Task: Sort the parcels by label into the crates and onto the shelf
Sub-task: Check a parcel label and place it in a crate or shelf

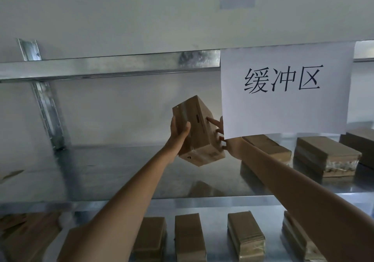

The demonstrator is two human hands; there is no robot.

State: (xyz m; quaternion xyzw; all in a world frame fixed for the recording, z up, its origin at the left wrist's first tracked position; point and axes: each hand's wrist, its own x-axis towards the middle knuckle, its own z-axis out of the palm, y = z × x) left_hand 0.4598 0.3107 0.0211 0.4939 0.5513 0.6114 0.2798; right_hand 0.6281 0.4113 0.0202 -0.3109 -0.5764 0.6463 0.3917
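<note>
A: Starting at the left, what do we have?

B: Bare metal shelf (113, 170) on the left, nothing of ours on it there; then our left hand (178, 138), clasped round the near left side of the parcel (197, 132), thumb up its face.

A: And the parcel itself?

B: A brown taped carton, tilted, held in the air above the shelf's middle, not resting on it; our right hand (221, 136) presses its right side, fingers (213, 121) spread on the cardboard, the palm partly hidden behind the paper sign (283, 91).

A: So which step are we in?

B: We judge we are placing this one on the shelf; next we level it, carry it down and set it on bare metal just left of the shelved cartons (327, 156), clear of the sign.

A: Any writing?

B: The sign reads 缓冲区; the parcel's near end bears a small handwritten mark, perhaps a 9 or a 6, we cannot tell; its printed label is too small to read; further cartons (190, 239) sit on the lower level.
</note>
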